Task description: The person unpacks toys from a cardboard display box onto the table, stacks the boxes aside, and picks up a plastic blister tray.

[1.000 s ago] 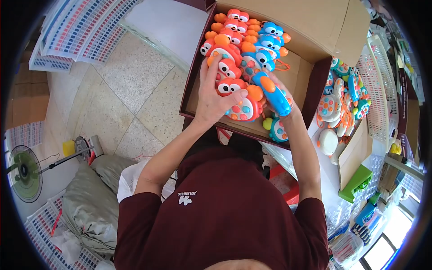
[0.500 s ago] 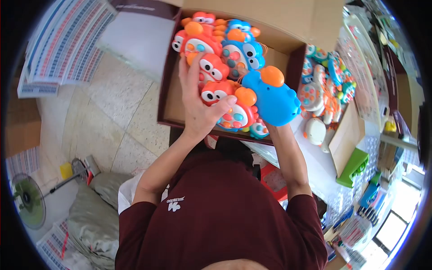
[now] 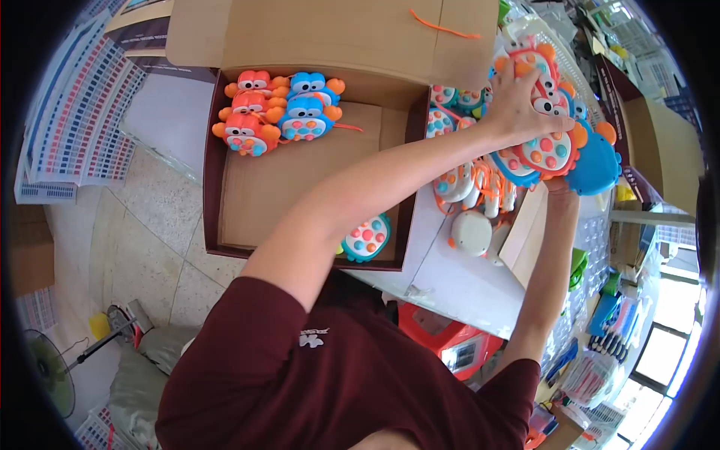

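My left hand wraps its fingers over a stack of red crab toys at the upper right, thumb across the front one. My right hand is below the same bundle, mostly hidden, supporting it near a blue crab toy whose plain back shows. More blue toys lie behind the red ones. In the open cardboard box to the left sit several red crab toys and blue crab toys at the back left. A teal toy lies in its front right corner.
Right of the box, a pile of white and orange toys lies on the table beside a pale round toy. A fan and grey sacks are at the lower left; a red stool is under the table.
Both hands have lifted a bundle of red and blue toys out of the box and carried it right, over the pile. Fewer toys are in the box, which now appears further left in view.
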A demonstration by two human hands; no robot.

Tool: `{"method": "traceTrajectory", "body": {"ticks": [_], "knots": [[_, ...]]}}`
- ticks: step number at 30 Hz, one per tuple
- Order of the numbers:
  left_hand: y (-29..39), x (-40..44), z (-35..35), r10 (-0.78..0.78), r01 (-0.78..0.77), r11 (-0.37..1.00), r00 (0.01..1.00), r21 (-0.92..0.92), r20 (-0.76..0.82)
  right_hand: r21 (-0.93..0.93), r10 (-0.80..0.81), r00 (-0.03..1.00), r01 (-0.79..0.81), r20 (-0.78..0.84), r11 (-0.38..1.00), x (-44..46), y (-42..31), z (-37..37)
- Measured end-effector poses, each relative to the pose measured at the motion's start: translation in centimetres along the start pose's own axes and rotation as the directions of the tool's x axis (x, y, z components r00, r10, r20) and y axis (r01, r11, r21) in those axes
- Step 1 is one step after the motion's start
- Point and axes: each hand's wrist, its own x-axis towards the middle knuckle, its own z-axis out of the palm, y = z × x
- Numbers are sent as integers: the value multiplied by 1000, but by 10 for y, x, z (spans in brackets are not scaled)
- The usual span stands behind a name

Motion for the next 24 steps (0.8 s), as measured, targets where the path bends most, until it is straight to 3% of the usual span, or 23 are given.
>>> {"method": "traceTrajectory", "body": {"ticks": [1, 2, 4, 5, 6, 8, 9, 10, 12, 13, 14, 15, 16, 17, 18, 19, 20, 21, 22, 24], "knots": [[-15, 10, 14, 7, -6, 1000, 1000, 5, -14, -50, 55, 994, -60, -99, 997, 5, -5, -20], [-32, 17, 26, -27, 28, 998, 999, 48, -32, -51, 64, 995, -68, -83, 996, 9, -9, -26], [-43, 21, 19, -64, 72, 992, 995, 107, -77, 8, 94, 947, -96, -306, 995, 22, -7, -38], [-43, 13, 11, -31, 29, 995, 999, 98, 12, -98, -11, 883, -40, -469, 994, 33, -3, -73], [-41, 1, 3, -1, -8, 996, 994, 86, 107, -77, 8, 888, -49, -459, 996, 33, -4, -90], [-23, -44, -34, 195, -202, 974, 978, 106, 72, -336, 64, 781, -340, -621, 878, 28, -3, -116], [-15, -67, -64, 250, -265, 941, 963, 208, 99, -521, 88, 778, -495, -622, 695, 28, -9, -122], [-5, -89, -99, 301, -326, 894, 945, 306, 129, -515, 101, 783, -495, -614, 700, 30, -7, -97], [18, -126, -169, 271, -287, 718, 954, 634, 126, -685, -31, 722, -641, -691, 346, 37, -7, -19], [16, -140, -202, 206, -191, 656, 976, 730, 70, -686, -18, 728, -637, -685, 352, 39, -8, -11], [11, -151, -231, 147, -90, 581, 989, 809, 5, -834, -353, 802, -544, -483, -94, 41, -9, -6], [11, -158, -257, 142, -41, 519, 989, 854, -38, -710, -531, 838, -448, -122, -544, 45, -9, 1], [10, -163, -277, 141, 11, 456, 986, 890, -84, -715, -528, 841, -440, -117, -543, 52, -5, 19], [7, -162, -294, 140, 17, 455, 986, 890, -91, -912, -458, 884, -260, -92, -318, 60, 8, 50], [3, -158, -309, 72, 24, 436, 995, 900, -62, -997, -400, 916, -68, -45, -44, 65, 27, 82], [-2, -154, -320, 4, 24, 419, 1000, 908, -28, -987, -232, 972, -10, -48, 162, 74, 61, 111], [-7, -148, -328, 10, 16, 425, 1000, 905, -22, -965, -140, 990, 8, -30, 260, 73, 103, 112], [-11, -142, -334, -78, -7, 451, 996, 893, 47, -999, 29, 999, -30, -30, -22, 73, 122, 183], [-12, -139, -338, -162, -26, 476, 980, 879, 116, -930, 15, 932, 363, 363, -51, 83, 150, 188], [-7, -135, -339, -184, -31, 461, 974, 887, 130, -922, 15, 924, 380, 382, 78, 102, 196, 199]]}}
